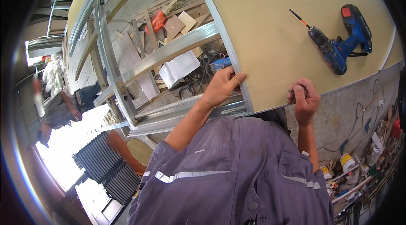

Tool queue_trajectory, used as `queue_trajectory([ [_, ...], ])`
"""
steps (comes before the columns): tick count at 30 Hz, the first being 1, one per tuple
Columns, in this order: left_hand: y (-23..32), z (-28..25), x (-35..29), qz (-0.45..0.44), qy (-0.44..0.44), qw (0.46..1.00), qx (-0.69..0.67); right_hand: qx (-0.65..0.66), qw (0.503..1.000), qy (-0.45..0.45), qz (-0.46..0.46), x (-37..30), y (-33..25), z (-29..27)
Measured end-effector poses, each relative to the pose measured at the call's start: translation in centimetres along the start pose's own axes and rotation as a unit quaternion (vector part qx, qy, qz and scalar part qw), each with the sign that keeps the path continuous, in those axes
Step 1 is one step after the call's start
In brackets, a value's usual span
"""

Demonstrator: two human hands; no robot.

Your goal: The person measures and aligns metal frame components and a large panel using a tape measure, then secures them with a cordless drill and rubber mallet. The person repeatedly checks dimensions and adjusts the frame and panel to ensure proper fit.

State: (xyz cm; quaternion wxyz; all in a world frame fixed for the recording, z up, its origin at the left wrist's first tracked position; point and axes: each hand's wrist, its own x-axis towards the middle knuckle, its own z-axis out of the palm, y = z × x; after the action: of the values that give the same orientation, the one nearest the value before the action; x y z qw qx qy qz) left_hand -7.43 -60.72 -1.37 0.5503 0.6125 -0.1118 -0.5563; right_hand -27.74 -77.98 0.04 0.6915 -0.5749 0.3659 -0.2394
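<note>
A broad yellowish board (pixel 262 22) lies in front of me, with a pale metal strip (pixel 215 15) along its left edge. My left hand (pixel 220 87) is closed on the board's edge near its front left corner, the thumb on top and the fingers partly hidden at the side. Above the front edge, my right hand (pixel 305 98) is held with its fingers curled and pinched together; whatever is in them, if anything, cannot be made out. Farther back and to the right, a blue cordless drill (pixel 353 43) with a long bit rests on the board, touched by neither hand.
Left of the board stands an open metal frame (pixel 169 51). Beneath it lie wood offcuts (pixel 173 26), a red plastic bag (pixel 156 22), a white sheet (pixel 179 70) and dark cables. Another person (pixel 63 108) is at far left. Buckets (pixel 347 162) and clutter line the right floor.
</note>
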Motion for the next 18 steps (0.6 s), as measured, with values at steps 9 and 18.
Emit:
queue_trajectory([
  [9,-0.6,0.8,-0.1,-0.018,0.033,0.999,0.025,-0.018,1.000,0.012,0.020,-0.1,-0.1,0.5],
  [18,-0.8,0.7,-0.1,0.014,0.007,0.999,0.032,-0.010,0.999,-0.034,-0.003,0.3,0.0,-0.5],
])
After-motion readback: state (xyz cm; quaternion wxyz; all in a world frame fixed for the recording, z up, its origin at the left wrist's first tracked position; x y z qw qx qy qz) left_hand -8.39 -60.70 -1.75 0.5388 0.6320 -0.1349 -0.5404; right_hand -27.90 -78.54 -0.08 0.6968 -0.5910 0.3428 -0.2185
